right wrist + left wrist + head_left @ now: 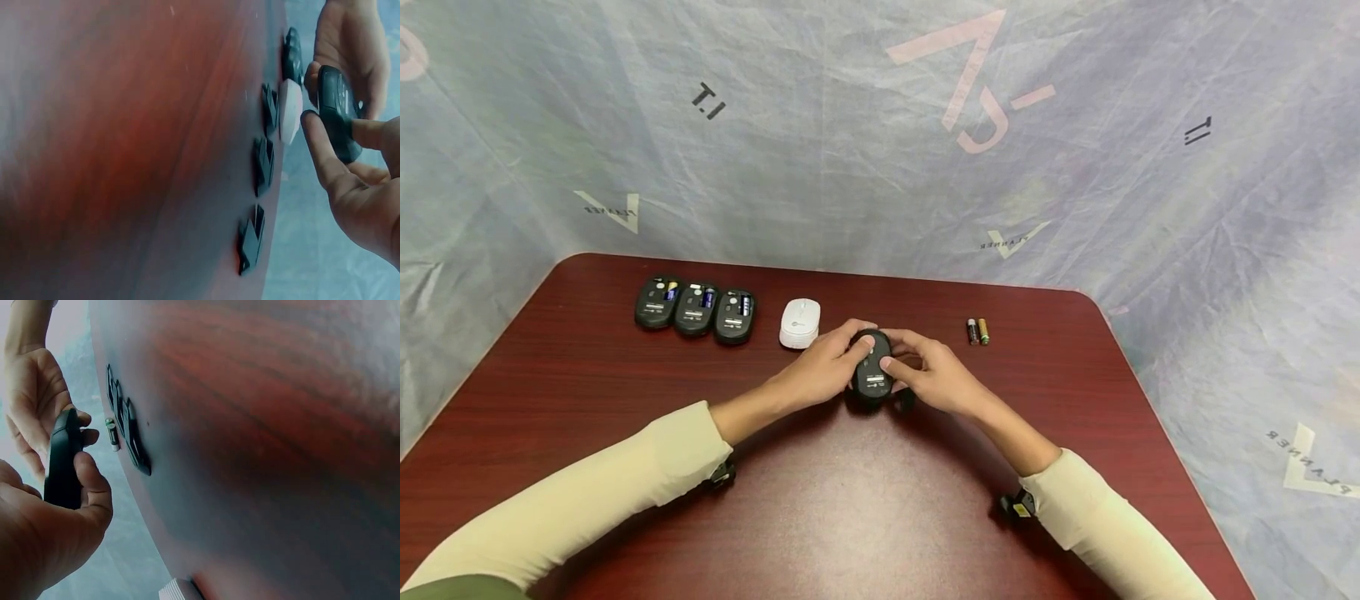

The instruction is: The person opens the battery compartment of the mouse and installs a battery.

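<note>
A black computer mouse (874, 367) is held above the table, its underside with a white label facing up. My left hand (827, 362) grips it from the left, thumb over the underside near the far end. From the right, my right hand (943, 379) holds it with the thumb on the underside and fingers around the edge. In the right wrist view the same mouse (337, 112) stands tilted between both hands. Several thin black pieces (264, 165) lie on the table below the hands, mostly hidden in the head view. The mouse's battery slot is too small to make out.
Three upturned black mice (696, 310) with batteries in their open slots stand in a row at the back left. A white mouse (800, 323) sits left of the hands. Two loose batteries (973, 332) lie at the right. A fabric sheet (820, 150) hangs behind the table (865, 517).
</note>
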`<state>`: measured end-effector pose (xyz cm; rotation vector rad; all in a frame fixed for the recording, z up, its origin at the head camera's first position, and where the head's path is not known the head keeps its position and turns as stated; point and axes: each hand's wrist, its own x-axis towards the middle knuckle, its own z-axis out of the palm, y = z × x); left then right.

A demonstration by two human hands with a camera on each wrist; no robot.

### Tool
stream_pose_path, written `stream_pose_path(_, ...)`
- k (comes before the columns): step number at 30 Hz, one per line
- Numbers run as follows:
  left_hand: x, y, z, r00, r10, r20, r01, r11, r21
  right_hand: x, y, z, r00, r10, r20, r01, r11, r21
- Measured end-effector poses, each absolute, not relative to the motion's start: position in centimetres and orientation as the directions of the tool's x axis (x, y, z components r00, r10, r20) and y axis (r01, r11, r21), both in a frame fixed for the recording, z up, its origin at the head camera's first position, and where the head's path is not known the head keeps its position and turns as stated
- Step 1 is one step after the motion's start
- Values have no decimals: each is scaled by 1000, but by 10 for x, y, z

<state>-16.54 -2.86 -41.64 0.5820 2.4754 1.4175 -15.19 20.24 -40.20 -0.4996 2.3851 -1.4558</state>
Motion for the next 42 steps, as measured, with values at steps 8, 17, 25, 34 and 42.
stream_pose_path(8,-155,-23,-419,-905,425,3,236,498,834,-140,189,-405,-913,-400,-72,-110,413,-904)
stream_pose_path(17,-159,-25,-415,-897,442,-11,211,449,868,-137,185,-407,-933,-352,-73,-66,369,-927)
stream_pose_path(25,-158,-32,-415,-861,506,-47,35,151,988,-140,187,-402,-942,-322,-92,-14,313,-950)
stream_pose_path(34,-158,-37,-419,-848,527,-57,29,154,988,-143,192,-406,-961,-275,28,-153,446,-882)
stream_pose_path(42,-155,-41,-424,-842,530,-99,6,194,981,-144,197,-403,-976,-215,40,-120,372,-920)
